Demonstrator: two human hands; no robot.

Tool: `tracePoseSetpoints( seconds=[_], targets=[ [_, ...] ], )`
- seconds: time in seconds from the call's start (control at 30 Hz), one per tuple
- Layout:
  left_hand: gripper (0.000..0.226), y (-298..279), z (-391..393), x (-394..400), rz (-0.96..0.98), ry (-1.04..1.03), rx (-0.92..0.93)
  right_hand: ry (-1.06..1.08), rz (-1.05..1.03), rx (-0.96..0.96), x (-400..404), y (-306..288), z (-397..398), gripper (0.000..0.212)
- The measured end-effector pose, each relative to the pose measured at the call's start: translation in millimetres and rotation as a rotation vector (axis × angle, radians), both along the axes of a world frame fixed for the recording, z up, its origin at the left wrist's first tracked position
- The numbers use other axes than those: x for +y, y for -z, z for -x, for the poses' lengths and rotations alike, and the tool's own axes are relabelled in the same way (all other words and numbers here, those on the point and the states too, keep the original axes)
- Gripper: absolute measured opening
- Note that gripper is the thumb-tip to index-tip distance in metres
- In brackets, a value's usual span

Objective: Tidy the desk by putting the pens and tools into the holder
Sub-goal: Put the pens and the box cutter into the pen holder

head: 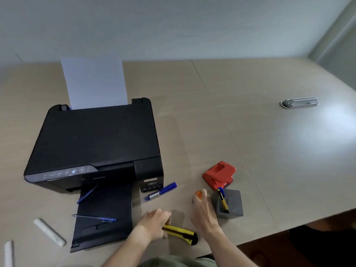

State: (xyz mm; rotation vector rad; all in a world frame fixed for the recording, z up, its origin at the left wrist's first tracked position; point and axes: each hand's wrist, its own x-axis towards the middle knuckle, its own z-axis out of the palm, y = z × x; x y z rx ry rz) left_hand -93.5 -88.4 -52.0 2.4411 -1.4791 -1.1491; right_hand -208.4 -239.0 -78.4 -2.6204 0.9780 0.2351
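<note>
A grey block-shaped holder (232, 204) stands near the desk's front edge with a yellow and blue pen (223, 201) standing in it. My left hand (154, 223) grips a yellow and black utility knife (183, 233) low over the desk. My right hand (203, 209) is just left of the holder, closed on a small orange-tipped object (198, 193) that is mostly hidden. A blue marker (160, 191) lies by the printer's front corner. Two blue pens (87, 194) (94, 217) rest on the printer's output tray.
A black printer (96, 143) with a paper sheet (94, 83) fills the left. A red hole punch (219, 175) sits behind the holder. Two white stick-shaped items (50, 232) (8, 254) lie at the front left. A grey socket unit (299, 102) is at the far right.
</note>
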Motion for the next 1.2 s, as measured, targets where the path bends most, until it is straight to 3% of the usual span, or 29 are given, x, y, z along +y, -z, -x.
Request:
tracePoseSetpoints(
  seconds=[0.3, 0.53, 0.7, 0.9, 1.03, 1.2],
  targets=[
    [0.019, -6, -16, -34, 0.102, -0.005, -0.025, 0.041, -0.042, -0.251, -21, -24, 6, 0.03],
    [0.018, -8, -17, -39, 0.135, -0.062, 0.025, -0.026, 0.15, -0.498, -22, -58, 8, 0.021],
    [0.019, -30, -15, -65, 0.288, -0.076, 0.053, 0.128, 0.219, -0.508, -44, -75, 33, 0.029],
    [0.007, -57, -7, -89, 0.532, -0.099, 0.049, 0.536, 0.175, -0.531, -52, -74, 79, 0.025],
    [0.022, -72, -12, -99, 0.655, -0.151, 0.071, 0.545, 0.054, -0.407, -45, -70, 90, 0.035],
    [0.006, -90, -11, -112, 0.804, -0.214, 0.158, 0.601, 0.016, -0.39, -40, -74, 83, 0.033]
  ],
)
